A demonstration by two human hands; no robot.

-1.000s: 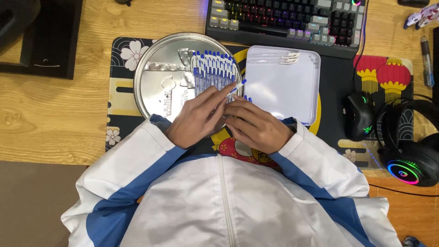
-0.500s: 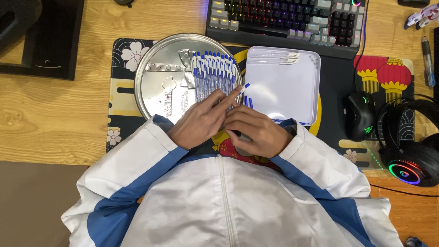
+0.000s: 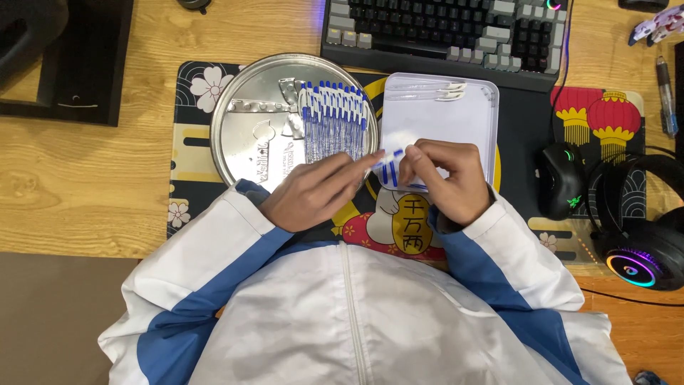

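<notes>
The left hand [image 3: 313, 192] and the right hand [image 3: 445, 178] meet just below the white tray [image 3: 470, 121], pinching a small blue-and-clear pen [image 3: 388, 160] between their fingertips over the tray's lower left corner. More pens [image 3: 333, 117] of the same kind lie in a row on the round metal plate [image 3: 242, 121], just left of the tray. A few clear pen tubes [image 3: 427, 90] rest along the tray's top edge. A keyboard [image 3: 442, 32] sits above the tray.
</notes>
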